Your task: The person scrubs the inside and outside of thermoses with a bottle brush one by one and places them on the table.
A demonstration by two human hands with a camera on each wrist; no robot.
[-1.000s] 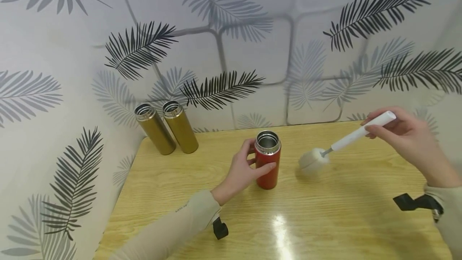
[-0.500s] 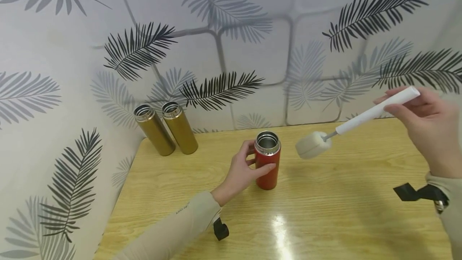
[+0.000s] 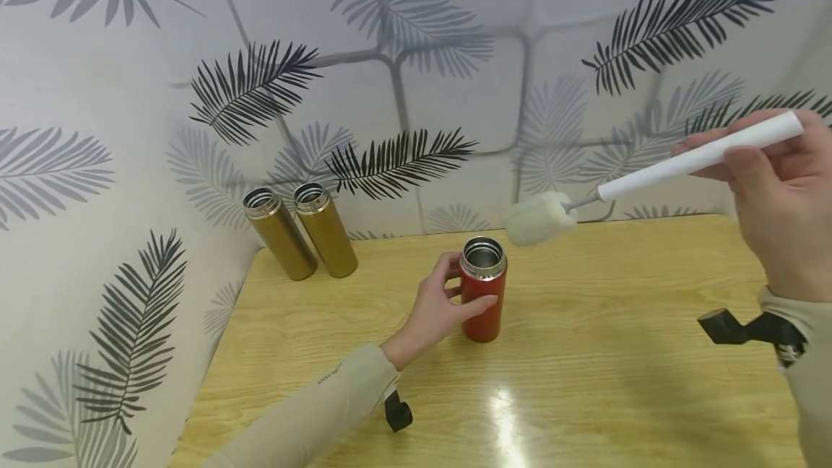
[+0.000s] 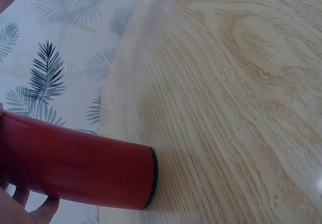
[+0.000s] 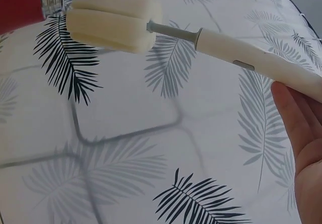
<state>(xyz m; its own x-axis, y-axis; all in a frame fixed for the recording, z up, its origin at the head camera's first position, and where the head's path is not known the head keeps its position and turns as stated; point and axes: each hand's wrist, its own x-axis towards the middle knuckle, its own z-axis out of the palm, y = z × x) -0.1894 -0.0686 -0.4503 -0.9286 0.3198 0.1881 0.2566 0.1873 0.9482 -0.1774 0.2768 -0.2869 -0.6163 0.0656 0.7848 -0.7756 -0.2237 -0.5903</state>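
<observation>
The red bottle [image 3: 482, 285] stands upright on the table [image 3: 585, 381], held by the curled left hand [image 3: 434, 313]. Near its mouth [image 3: 483, 257] is the head [image 3: 539, 219] of a sponge brush (this one is tilted), whose handle [image 3: 689, 161] the right hand [image 3: 783, 208] pinches. Two gold bottles [image 3: 328, 240] stand left of the red bottle.

The red bottle [image 3: 482, 289] has a smooth satin coat under a shiny metal neck [image 3: 483, 271], and the gold bottles [image 3: 281, 240] over there have a metallic sheen. The sponge head [image 3: 539, 219] is matt and foamy, the handle [image 3: 695, 159] smooth and, to my eye, plastic. The wood-grained bench [image 3: 598, 352] throws back a glossy streak of light; the sleeves [image 3: 312, 403] are dull cloth.
</observation>
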